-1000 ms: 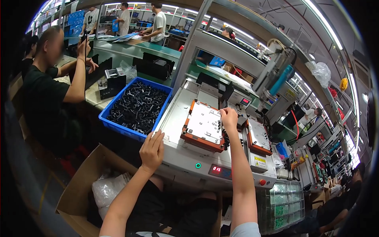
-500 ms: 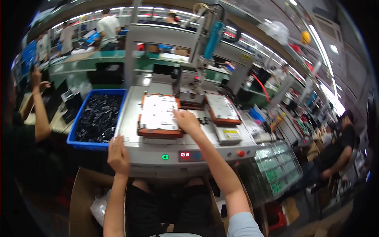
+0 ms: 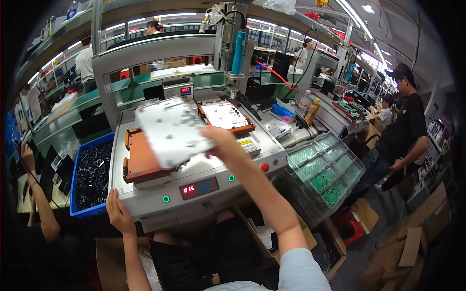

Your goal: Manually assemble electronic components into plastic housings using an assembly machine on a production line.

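Note:
My right hand (image 3: 224, 145) grips one edge of a thin white plate (image 3: 167, 128) dotted with small black marks, blurred by motion. The plate is tilted and raised over the left orange-brown fixture (image 3: 138, 156), whose bare surface shows beside and below it. My left hand (image 3: 120, 213) rests at the machine's (image 3: 145, 196) front left corner, fingers stretched out and holding nothing. Behind my right hand, another white plate (image 3: 222, 115) with black marks lies in the second orange-brown fixture (image 3: 242, 129).
A blue bin (image 3: 73, 191) of small black parts stands left of the machine. Above rises a press head with a teal cylinder (image 3: 239, 52). At the right are a red button (image 3: 264, 167) and a clear divided tray (image 3: 318, 167) with green boards. A person (image 3: 410, 111) stands further right.
My right hand has lifted the white plate off the left fixture, exposing its orange-brown surface. The view has swung right. My left hand stays at the machine's corner.

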The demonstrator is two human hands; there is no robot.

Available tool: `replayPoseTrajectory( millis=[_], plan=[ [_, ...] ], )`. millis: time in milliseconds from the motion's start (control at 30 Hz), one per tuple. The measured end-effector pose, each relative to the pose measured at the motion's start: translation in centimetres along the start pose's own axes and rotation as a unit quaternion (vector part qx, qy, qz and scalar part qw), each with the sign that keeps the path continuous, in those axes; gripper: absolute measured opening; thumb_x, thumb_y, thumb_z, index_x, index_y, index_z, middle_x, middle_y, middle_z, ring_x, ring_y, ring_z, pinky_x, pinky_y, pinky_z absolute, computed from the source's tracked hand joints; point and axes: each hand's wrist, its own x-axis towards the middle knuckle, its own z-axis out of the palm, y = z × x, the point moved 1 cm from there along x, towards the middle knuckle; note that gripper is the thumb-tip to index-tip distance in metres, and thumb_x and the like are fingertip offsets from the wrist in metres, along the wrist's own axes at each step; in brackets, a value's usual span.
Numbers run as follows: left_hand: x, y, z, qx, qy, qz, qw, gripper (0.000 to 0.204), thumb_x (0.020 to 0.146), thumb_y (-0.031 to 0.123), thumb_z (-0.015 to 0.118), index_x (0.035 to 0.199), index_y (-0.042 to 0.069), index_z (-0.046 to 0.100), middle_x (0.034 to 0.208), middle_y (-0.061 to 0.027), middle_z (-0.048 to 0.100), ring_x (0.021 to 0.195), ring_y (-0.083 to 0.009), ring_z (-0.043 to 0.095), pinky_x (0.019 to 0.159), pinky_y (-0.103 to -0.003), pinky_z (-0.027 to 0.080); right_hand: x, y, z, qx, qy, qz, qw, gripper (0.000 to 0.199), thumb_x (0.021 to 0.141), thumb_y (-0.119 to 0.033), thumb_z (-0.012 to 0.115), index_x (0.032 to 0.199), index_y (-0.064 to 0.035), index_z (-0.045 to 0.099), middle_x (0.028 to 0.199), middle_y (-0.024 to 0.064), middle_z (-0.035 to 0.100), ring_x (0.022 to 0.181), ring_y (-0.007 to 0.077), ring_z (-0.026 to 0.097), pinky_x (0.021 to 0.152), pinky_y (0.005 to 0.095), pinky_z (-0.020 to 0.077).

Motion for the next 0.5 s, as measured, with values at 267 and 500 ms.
replayPoseTrajectory(
  millis=[267,500],
  plan=[
    [-0.2,-0.8,0.3,0.001,-0.010,-0.014,1.000,0.031,0.098,0.009,0.039,0.119,-0.002,0.059,0.123,-0.0167,0.059,0.116,-0.0327,0.054,0.101,-0.039,0.039,-8.5,-1.0,-22.9,0.037,0.337,-0.144,0.930,0.025,0.090,-0.027,0.058,0.100,-0.0048,0.060,0.088,0.0040,0.064,0.076,0.0133,0.063,0.062,0.0266,0.0505],
    [0.0,-1.2,0.5,0.010,-0.021,-0.013,1.000,0.032,0.098,0.009,0.038,0.120,-0.003,0.059,0.125,-0.0168,0.058,0.118,-0.0317,0.053,0.101,-0.038,0.039,-3.1,5.8,-39.4,-0.102,0.492,-0.071,0.862,0.027,0.088,-0.034,0.059,0.086,-0.0073,0.056,0.068,0.0035,0.056,0.052,0.0140,0.056,0.042,0.0255,0.0409]
  ],
)
